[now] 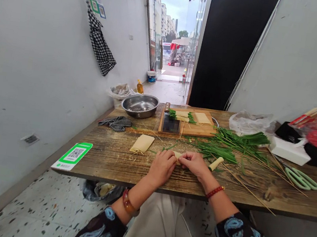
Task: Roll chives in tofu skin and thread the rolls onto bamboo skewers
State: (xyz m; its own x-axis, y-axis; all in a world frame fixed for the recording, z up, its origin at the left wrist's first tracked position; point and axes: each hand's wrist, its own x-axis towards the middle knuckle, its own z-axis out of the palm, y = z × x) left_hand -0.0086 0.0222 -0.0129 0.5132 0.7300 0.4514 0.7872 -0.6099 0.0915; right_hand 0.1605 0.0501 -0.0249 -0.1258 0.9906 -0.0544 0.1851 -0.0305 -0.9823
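My left hand (163, 164) and my right hand (195, 164) meet at the front of the table. Between them is a pale tofu-skin roll (177, 154), partly hidden behind the fingers. Both hands are closed, the left curled over one end, the right pinching the other. To the left lies a stack of tofu-skin sheets (142, 144). Another tofu-skin roll (216, 163), with green showing at its end, rests beside my right wrist. Green chives (219, 150) are heaped beyond the right hand, with thin bamboo skewers (253, 155) across them.
A cutting board (188, 129) at the back carries a cleaver (171, 124), finished rolls and more sheets. Left of it are a steel basin (140, 106) and a grey cloth (115, 123). Green-handled scissors (301, 179) lie right. A QR-code card (74, 155) sits at the left corner.
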